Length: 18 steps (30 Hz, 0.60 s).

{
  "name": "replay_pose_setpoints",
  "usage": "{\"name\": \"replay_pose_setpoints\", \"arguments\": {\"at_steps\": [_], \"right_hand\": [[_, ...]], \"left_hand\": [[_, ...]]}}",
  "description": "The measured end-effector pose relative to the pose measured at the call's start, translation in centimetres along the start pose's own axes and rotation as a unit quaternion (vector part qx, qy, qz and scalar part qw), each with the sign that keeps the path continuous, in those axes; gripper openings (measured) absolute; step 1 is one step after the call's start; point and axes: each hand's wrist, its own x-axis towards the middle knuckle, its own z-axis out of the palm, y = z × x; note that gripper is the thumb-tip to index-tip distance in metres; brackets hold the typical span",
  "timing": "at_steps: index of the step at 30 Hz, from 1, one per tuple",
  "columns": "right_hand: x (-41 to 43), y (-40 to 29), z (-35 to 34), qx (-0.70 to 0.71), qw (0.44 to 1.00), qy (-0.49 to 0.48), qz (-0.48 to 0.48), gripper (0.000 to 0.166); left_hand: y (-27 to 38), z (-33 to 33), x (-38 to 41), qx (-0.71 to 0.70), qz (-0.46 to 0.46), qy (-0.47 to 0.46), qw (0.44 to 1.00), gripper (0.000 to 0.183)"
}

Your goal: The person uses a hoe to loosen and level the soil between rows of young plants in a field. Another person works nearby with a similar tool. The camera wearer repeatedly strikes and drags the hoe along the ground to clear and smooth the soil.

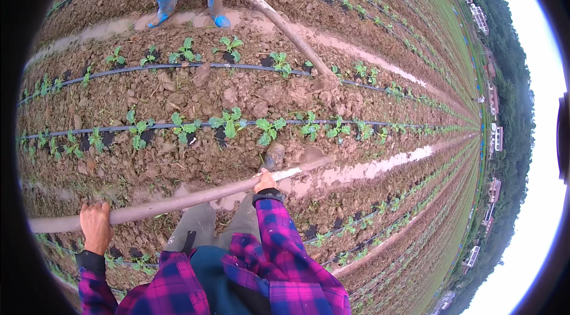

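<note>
A long, mud-stained wooden tool handle lies across the front of my body, held in both fists. My left hand grips it near the left edge of the view. My right hand closes around it farther right, just before a white patch on the shaft. The shaft's right end reaches over the muddy, wet furrow; whether a tool head sits there cannot be made out. Beyond my right hand, my muddy boot stands beside a row of leafy green seedlings.
Across the bed a person in blue boots holds a long wooden-handled tool, its lower end in muddy soil. Black drip lines run along the seedling rows. More rows stretch right towards buildings and a wooded hillside.
</note>
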Motion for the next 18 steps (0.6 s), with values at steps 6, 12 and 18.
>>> {"name": "replay_pose_setpoints", "arguments": {"at_steps": [6, 12, 18], "right_hand": [[1.6, 1.1, -3.5, -0.465, 0.832, -0.094, -0.287, 0.028], [2.3, 1.8, -3.4, -0.211, 0.976, -0.049, 0.015, 0.013], [1.5, 3.8, -4.2, -0.244, 0.97, -0.021, -0.003, 0.014]], "left_hand": [[0.0, 0.9, -1.0, -0.041, 0.001, 0.003, 0.999, 0.018], [-0.5, 3.1, -2.4, -0.085, -0.017, -0.007, 0.996, 0.017], [-1.1, 9.7, -6.3, -0.074, -0.024, -0.033, 0.996, 0.018]]}}
